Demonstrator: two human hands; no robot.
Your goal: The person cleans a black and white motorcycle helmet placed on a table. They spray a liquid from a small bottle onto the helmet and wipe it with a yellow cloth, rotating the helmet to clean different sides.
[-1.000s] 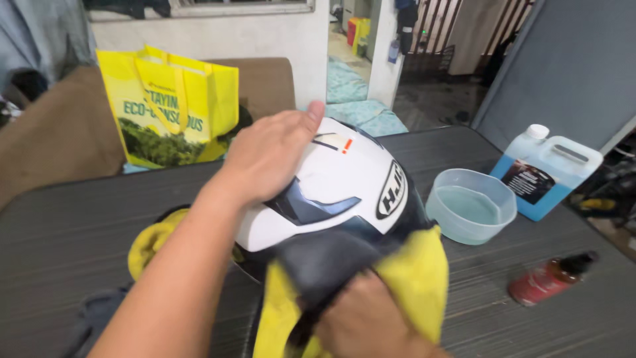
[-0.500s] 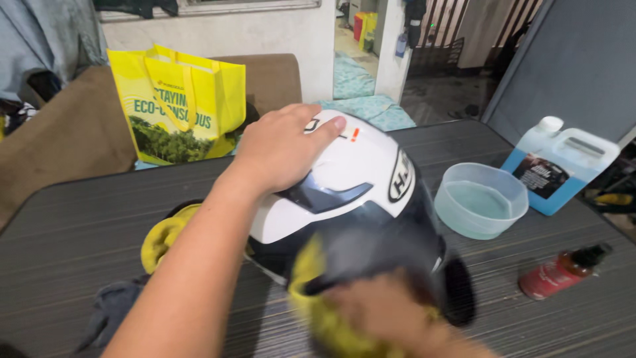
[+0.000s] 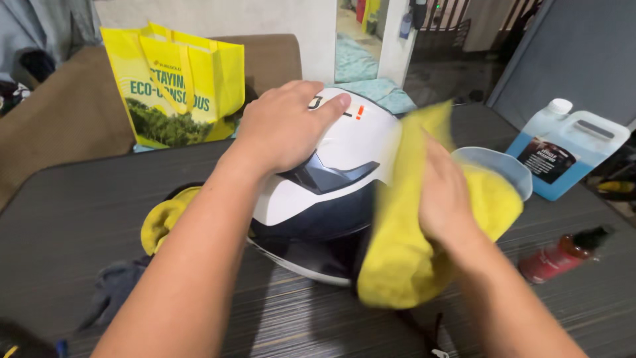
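Head camera, looking down at the dark striped tabletop point(image 3: 79, 219). You had a glossy white and dark-blue hard-shell motorcycle helmet point(image 3: 331, 192) sitting at the centre of the table. Your left hand point(image 3: 285, 126) lay flat across the crown, fingers point(image 3: 331, 105) together and stretched toward one o'clock, pressing down rather than gripping. Your right hand point(image 3: 447, 192) pressed a soft yellow microfibre cloth point(image 3: 404, 252) against the helmet's right flank, at about three o'clock from the shell; its fingers were spread flat on the cloth, not closed around it.

To do this wipe well, you would have wanted firm downward pressure from the left palm so the shell could not roll, and smooth, overlapping strokes with the cloth held flat, avoiding bunched folds.

The helmet sat directly under the left fingers, touching them, while only the cloth separated the right fingers from the shell. The cloth itself was blurred.

Around it: a pale translucent plastic bowl point(image 3: 510, 172) just behind the cloth at two o'clock, a blue-filled plastic jug with a white cap point(image 3: 570, 149) beyond it, a small red spray bottle point(image 3: 563, 255) lying at four o'clock, a second yellow rag point(image 3: 162, 222) at nine o'clock, and a yellow printed shopping bag point(image 3: 175, 86) at eleven o'clock.
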